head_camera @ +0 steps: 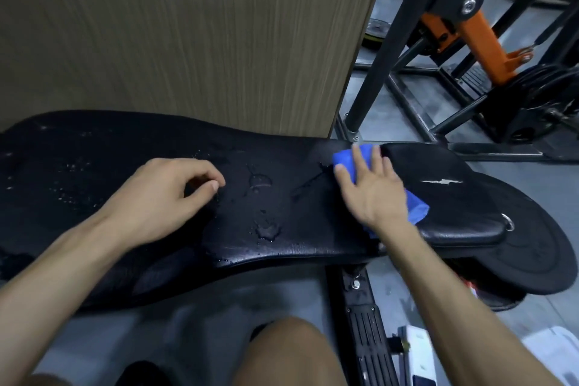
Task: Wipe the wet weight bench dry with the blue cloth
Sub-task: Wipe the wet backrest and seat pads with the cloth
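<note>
I see the black padded weight bench (282, 247) running left to right, its long pad beaded with droplets and small puddles (268, 230) near the middle. The blue cloth (416, 210) lies where that pad meets the seat pad (463, 207), which shows a torn patch (441, 181).

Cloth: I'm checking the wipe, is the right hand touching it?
Touching. Head view shows the right hand lying flat on the cloth, fingers over it.

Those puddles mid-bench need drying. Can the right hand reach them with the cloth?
Probably yes: the right hand presses the blue cloth on the bench pad, the puddles lie just left of it, and nothing sits between; the left hand is farther left.
</note>
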